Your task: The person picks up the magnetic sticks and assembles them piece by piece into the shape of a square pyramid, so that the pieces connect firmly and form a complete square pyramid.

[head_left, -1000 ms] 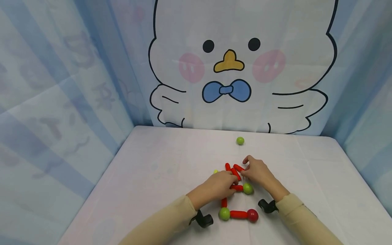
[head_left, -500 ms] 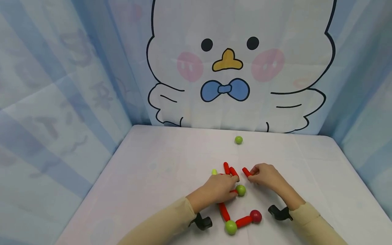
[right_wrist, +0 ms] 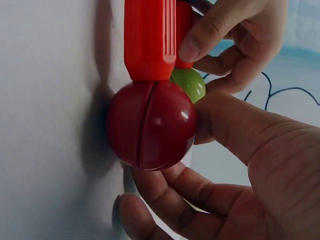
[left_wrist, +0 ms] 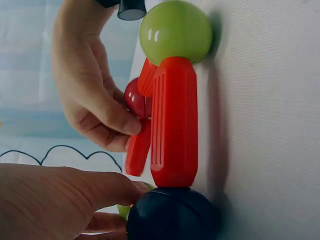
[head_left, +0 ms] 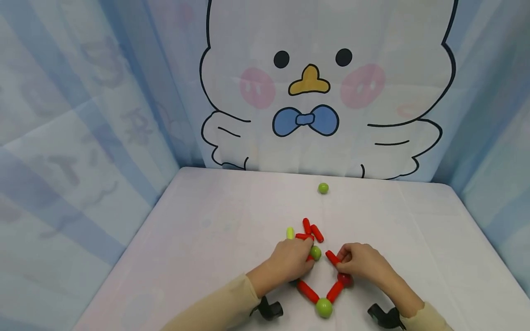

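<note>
A chain of magnetic-looking rods and balls lies on the table. Its front green ball (head_left: 324, 307) joins two red rods, one running to a red ball (head_left: 345, 279), the other to a dark blue ball (left_wrist: 167, 212). My left hand (head_left: 291, 259) pinches a further red rod (right_wrist: 184, 30) between the blue ball and another green ball (head_left: 316, 253). Between thumb and fingers my right hand (head_left: 362, 264) holds a separate-looking red rod (head_left: 332, 257), its near end at the red ball. Whether rod and ball touch is hidden by the fingers.
Beyond the left hand lie several loose red rods (head_left: 317, 233) and a yellow-green rod (head_left: 290, 233). A single green ball (head_left: 323, 188) sits near the table's back edge. Behind the table (head_left: 232, 207) hangs a printed curtain (head_left: 352, 147).
My right hand has drawn a red rod away from the loose rods and toward me, to the red ball. The chain has swung round, its front green ball moving right.
</note>
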Tool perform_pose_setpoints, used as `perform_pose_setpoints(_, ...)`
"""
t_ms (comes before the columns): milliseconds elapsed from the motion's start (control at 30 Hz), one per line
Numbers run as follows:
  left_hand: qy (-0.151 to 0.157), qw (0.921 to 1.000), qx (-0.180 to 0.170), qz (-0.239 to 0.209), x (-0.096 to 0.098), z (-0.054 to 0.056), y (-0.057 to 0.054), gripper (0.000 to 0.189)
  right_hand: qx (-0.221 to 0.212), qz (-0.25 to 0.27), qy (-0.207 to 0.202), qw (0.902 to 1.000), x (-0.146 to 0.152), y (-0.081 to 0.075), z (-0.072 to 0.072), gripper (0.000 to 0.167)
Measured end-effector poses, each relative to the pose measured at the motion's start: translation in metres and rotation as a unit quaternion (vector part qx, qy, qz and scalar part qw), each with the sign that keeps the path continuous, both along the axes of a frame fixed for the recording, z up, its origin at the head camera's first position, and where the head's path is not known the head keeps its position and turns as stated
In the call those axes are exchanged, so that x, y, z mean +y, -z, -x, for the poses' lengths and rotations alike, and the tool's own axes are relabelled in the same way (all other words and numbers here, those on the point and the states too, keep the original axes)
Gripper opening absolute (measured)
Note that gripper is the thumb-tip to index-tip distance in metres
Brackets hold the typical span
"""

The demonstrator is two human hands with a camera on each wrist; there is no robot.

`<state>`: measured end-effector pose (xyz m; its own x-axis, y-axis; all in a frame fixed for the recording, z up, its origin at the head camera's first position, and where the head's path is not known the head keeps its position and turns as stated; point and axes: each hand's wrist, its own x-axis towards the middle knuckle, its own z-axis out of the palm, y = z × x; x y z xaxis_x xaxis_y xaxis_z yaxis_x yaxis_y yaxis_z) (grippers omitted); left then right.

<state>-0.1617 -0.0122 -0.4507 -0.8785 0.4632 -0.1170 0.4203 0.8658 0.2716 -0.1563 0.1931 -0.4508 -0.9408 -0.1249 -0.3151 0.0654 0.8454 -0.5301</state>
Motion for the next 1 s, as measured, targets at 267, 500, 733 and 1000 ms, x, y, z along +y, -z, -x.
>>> perform_pose_setpoints(267,-0.029,0.9994,0.001,-0.017,-0.003,-0.001,0.004,0.025,-0.003,0.012,-0.021,0.9997,-0.010,-0.003,-0.006,0.014)
perform_pose_setpoints(500,-0.027,0.9993,0.004,-0.024,-0.005,0.000,0.004,0.026,-0.002,0.018,-0.038,0.9991,-0.019,-0.004,-0.005,0.017)
perform_pose_setpoints(733,-0.047,0.9978,-0.026,-0.040,-0.009,0.003,0.006,0.032,0.011,0.036,-0.063,0.9973,-0.018,-0.003,0.006,0.017)
perform_pose_setpoints(1000,-0.059,0.9940,-0.045,-0.080,-0.017,0.005,0.008,0.037,0.020,0.041,-0.068,0.9966,-0.018,0.000,0.015,0.018)
